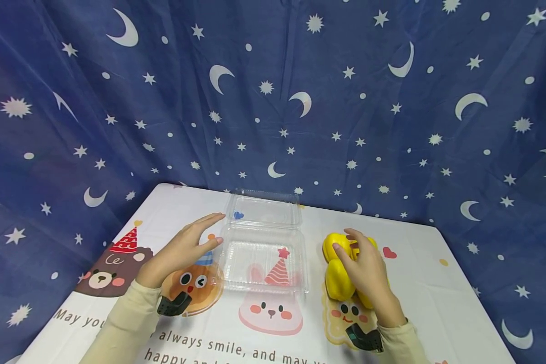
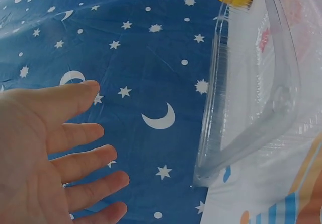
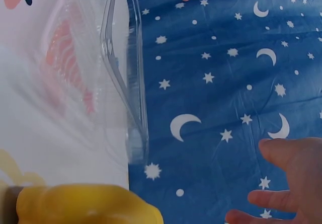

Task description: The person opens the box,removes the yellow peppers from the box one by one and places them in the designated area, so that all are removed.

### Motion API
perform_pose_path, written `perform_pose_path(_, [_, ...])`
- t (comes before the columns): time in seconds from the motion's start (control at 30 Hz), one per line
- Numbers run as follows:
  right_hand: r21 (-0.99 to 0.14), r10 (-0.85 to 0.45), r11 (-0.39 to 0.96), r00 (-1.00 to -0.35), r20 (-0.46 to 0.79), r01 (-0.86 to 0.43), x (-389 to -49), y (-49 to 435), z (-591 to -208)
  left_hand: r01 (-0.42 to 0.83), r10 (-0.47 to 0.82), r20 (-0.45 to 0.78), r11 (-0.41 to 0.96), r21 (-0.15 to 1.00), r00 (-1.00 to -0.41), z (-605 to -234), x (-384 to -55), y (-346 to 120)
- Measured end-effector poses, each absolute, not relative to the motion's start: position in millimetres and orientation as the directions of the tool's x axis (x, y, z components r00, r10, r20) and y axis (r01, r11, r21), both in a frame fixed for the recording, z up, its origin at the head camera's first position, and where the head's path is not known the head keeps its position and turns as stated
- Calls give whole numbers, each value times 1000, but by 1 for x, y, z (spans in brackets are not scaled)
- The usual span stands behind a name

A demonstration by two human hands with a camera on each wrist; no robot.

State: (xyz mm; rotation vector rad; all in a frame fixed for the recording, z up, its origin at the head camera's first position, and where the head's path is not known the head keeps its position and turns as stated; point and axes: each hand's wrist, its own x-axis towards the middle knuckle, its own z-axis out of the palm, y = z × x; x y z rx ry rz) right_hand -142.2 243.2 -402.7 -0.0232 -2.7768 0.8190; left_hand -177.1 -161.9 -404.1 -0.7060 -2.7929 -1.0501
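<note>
An opened clear plastic clamshell box [image 1: 266, 260] lies on the table with its lid [image 1: 266, 208] folded back toward the curtain. To its left, my left hand [image 1: 186, 247] is held with fingers extended and thumb apart, near the box's side; the palm [image 2: 25, 148] is bare in the left wrist view. Several glossy yellow, lobed pieces that look like bell peppers [image 1: 338, 280] sit clustered on the right. Over them my right hand [image 1: 366, 265] hovers, fingers loosely bent and holding nothing, partly hiding the cluster. A yellow piece [image 3: 85, 206] also shows low in the right wrist view.
A white tablecloth [image 1: 418, 303] with printed cartoon faces and lettering covers the table. Behind and at both sides hangs a blue curtain [image 1: 327, 111] with moons and stars. A dark band [image 1: 364, 337] with a camera sits at my right wrist.
</note>
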Motion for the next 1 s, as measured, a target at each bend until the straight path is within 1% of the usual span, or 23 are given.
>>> perform_pose_path(0.13, [-548, 61, 831, -966, 252, -91, -144, 238, -401, 462, 402, 240, 663, 590, -884, -400, -175, -160])
perform_pose_path(0.57, [-566, 7, 814, -972, 236, -131, -147, 220, -397, 510, 428, 281, 667, 543, -859, -389, -165, -153])
perform_pose_path(1.0, [-543, -33, 822, -965, 262, -175, -149, 203, -400, 541, 444, 310, 691, 479, -841, -385, -159, -147])
